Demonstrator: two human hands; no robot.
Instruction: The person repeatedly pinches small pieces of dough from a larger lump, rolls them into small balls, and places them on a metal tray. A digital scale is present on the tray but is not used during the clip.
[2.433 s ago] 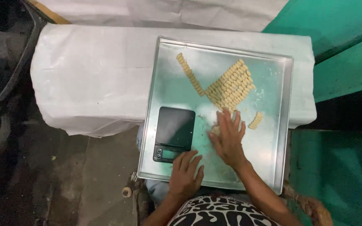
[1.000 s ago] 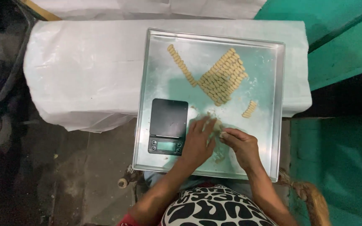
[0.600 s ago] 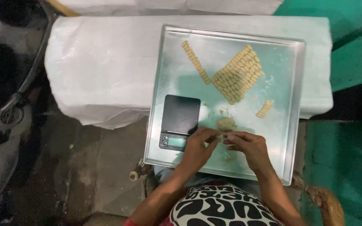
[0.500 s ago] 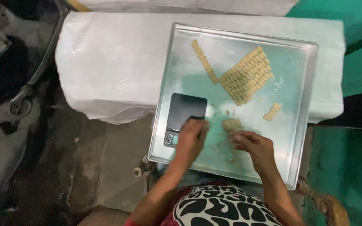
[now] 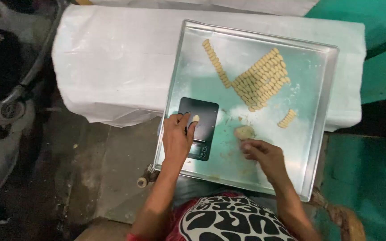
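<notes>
A large metal tray (image 5: 322,111) lies on a white-covered table. On it a black digital scale (image 5: 204,117) sits at the near left. My left hand (image 5: 177,136) rests over the scale, its fingertips at a small dough piece (image 5: 195,118) on the scale's plate. My right hand (image 5: 264,154) lies on the tray, fingers curled, touching a lump of dough (image 5: 244,132). Several small dough pieces (image 5: 262,80) lie in tight rows farther back, with one line (image 5: 215,62) running to the left and a short row (image 5: 287,118) at the right.
The white cloth (image 5: 112,67) covers the table left of the tray. Teal surfaces (image 5: 380,44) stand at the right. A dark floor with a metal frame (image 5: 18,93) lies at the left, below the table edge.
Both hands were together at the dough lump. My left hand has moved left onto the scale with a small piece; my right hand stays by the lump. The camera view has shifted.
</notes>
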